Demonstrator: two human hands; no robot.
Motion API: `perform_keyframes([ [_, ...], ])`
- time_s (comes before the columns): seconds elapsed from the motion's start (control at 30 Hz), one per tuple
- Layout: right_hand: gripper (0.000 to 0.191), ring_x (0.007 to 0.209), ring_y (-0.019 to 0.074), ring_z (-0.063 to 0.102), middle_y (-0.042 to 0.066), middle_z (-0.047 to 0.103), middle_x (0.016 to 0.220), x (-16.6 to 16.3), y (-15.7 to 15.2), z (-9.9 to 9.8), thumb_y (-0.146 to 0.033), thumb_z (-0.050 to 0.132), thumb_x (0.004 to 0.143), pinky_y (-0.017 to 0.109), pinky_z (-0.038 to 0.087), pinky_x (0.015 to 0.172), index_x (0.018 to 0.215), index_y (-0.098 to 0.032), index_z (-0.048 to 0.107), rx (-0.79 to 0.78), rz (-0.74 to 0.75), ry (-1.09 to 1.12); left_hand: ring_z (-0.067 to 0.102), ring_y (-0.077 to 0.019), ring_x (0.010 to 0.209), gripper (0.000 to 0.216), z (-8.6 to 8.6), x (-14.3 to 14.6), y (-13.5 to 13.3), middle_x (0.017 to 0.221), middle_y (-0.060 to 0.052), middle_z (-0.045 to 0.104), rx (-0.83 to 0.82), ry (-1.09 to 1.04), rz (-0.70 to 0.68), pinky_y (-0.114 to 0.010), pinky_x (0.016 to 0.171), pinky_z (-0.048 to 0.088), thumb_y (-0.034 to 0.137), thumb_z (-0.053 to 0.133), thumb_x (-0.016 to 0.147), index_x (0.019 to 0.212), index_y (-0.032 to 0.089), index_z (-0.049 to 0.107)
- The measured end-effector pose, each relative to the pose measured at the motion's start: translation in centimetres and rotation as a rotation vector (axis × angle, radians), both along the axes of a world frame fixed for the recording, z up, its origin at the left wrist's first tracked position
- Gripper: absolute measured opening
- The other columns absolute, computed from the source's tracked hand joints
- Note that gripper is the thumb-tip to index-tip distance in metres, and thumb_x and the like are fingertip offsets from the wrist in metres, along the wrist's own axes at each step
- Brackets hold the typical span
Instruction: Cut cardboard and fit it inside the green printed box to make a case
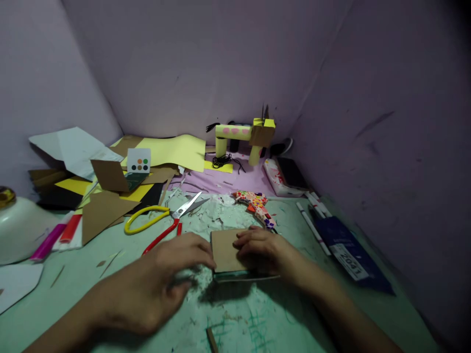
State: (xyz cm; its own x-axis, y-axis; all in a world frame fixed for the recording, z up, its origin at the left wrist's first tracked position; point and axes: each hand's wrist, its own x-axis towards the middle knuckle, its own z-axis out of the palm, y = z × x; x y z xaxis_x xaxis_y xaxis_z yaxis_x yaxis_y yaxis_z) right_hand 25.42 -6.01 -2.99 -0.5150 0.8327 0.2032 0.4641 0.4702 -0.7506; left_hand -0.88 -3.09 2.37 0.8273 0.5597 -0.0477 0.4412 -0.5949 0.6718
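A folded piece of brown cardboard [225,251] with a dark green underside lies in front of me, its near edge slightly raised over a shadow. My right hand [267,250] rests over its right part with the fingers bent on top; the thumb is hidden. At the left edge, the fingertips of my left hand [165,274] touch the cardboard, while the thumb hangs apart below. Scissors [176,215] with one yellow and one red handle lie spread beyond my left hand. Behind the cardboard is a glue gun [255,203] covered in a floral pattern.
Cardboard and paper sheets [106,211] pile up at left, near a white rounded container [22,230]. A yellow giraffe-like paper model [235,132] stands at the back. On the right lie a phone [292,172], white pens [312,228] and a blue packet [353,252].
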Motion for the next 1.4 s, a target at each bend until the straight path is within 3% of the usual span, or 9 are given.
perform_keyframes([
  [0.13, 0.029, 0.108, 0.0201, 0.059, 0.007, 0.070, 0.107, 0.2, -0.2, -0.3, -0.003, 0.055, 0.074, 0.040, 0.034, 0.103, 0.090, -0.022, 0.071, -0.027, 0.009, -0.005, 0.055, -0.0202, 0.092, 0.028, -0.9, 2.1, -1.6, 0.103, -0.004, 0.060, -0.083, -0.024, -0.043, -0.032, 0.080, 0.044, 0.015, 0.055, 0.073, 0.099, 0.023, 0.060],
  [0.17, 0.032, 0.109, 0.0209, 0.059, 0.007, 0.070, 0.106, 0.4, -0.2, -0.5, -0.002, 0.053, 0.073, 0.041, 0.035, 0.102, 0.092, -0.022, 0.071, -0.047, 0.001, 0.039, 0.056, -0.0185, 0.082, 0.014, -1.7, 2.6, -1.6, 0.090, -0.003, 0.061, -0.080, -0.043, 0.017, -0.030, 0.072, 0.044, 0.020, 0.050, 0.078, 0.088, 0.020, 0.060],
  [0.27, 0.048, 0.111, 0.0224, 0.058, 0.007, 0.068, 0.112, 0.9, -0.2, -0.8, -0.002, 0.046, 0.071, 0.043, 0.039, 0.098, 0.111, -0.023, 0.064, -0.175, -0.078, 0.192, 0.047, -0.0141, 0.058, 0.027, -3.9, 4.1, -0.8, 0.059, 0.001, 0.049, -0.089, -0.016, 0.356, -0.025, 0.053, 0.036, 0.029, 0.039, 0.085, 0.061, 0.019, 0.048],
  [0.43, 0.057, 0.121, 0.0240, 0.051, 0.011, 0.055, 0.130, 1.3, 0.1, -1.2, -0.022, 0.049, 0.080, 0.045, 0.036, 0.099, 0.136, -0.023, 0.037, -0.457, -0.244, 0.502, 0.046, -0.0149, 0.055, 0.024, -4.9, 5.6, 0.6, 0.055, 0.001, 0.050, -0.111, 0.135, 0.561, -0.026, 0.051, 0.032, 0.032, 0.045, 0.077, 0.056, 0.019, 0.047],
  [0.63, 0.059, 0.116, 0.0296, 0.047, 0.018, 0.050, 0.127, -1.8, 0.2, -1.1, -0.019, 0.067, 0.068, 0.045, 0.037, 0.099, 0.124, -0.012, 0.050, -0.061, -0.456, -0.073, 0.047, -0.0206, 0.055, 0.024, -4.3, 5.9, 0.7, 0.057, -0.005, 0.056, 0.025, 0.291, 0.603, -0.030, 0.050, 0.022, 0.035, 0.048, 0.074, 0.054, 0.021, 0.050],
  [0.87, 0.055, 0.107, 0.0327, 0.045, 0.016, 0.059, 0.112, -2.9, 0.2, -0.3, -0.014, 0.064, 0.069, 0.048, 0.038, 0.093, 0.123, -0.011, 0.052, -0.018, -0.487, -0.308, 0.054, -0.0225, 0.057, 0.021, -4.2, 5.9, 0.9, 0.062, -0.006, 0.062, 0.022, 0.327, 0.622, -0.030, 0.049, 0.026, 0.038, 0.052, 0.074, 0.061, 0.021, 0.054],
  [1.1, 0.052, 0.095, 0.0240, 0.050, 0.007, 0.053, 0.105, -1.9, -0.1, -1.1, -0.018, 0.068, 0.063, 0.039, 0.043, 0.082, 0.112, -0.021, 0.052, -0.096, -0.478, 0.139, 0.055, -0.0180, 0.061, 0.038, -4.6, 5.6, 0.7, 0.068, 0.001, 0.058, -0.182, -0.029, 0.634, -0.027, 0.053, 0.037, 0.036, 0.057, 0.073, 0.106, 0.018, 0.053],
  [1.27, 0.046, 0.065, 0.0144, 0.049, -0.003, 0.049, 0.076, -2.9, -0.1, -0.4, -0.020, 0.073, 0.055, 0.026, 0.041, 0.057, 0.098, -0.023, 0.056, -0.323, -0.545, 0.549, 0.052, -0.0144, 0.062, 0.015, -4.2, 5.9, 0.3, 0.066, 0.001, 0.056, -0.438, -0.325, 0.507, -0.024, 0.054, 0.040, 0.031, 0.055, 0.071, 0.076, 0.017, 0.057],
  [1.4, 0.032, 0.059, 0.0137, 0.052, 0.000, 0.060, 0.066, -3.1, 0.0, -0.4, -0.033, 0.077, 0.055, 0.026, 0.040, 0.054, 0.080, -0.017, 0.067, -0.564, -0.488, 0.623, 0.049, -0.0133, 0.058, 0.017, -4.1, 6.0, 0.3, 0.061, 0.002, 0.054, -0.488, -0.382, 0.508, -0.024, 0.053, 0.040, 0.034, 0.056, 0.068, 0.070, 0.017, 0.058],
])
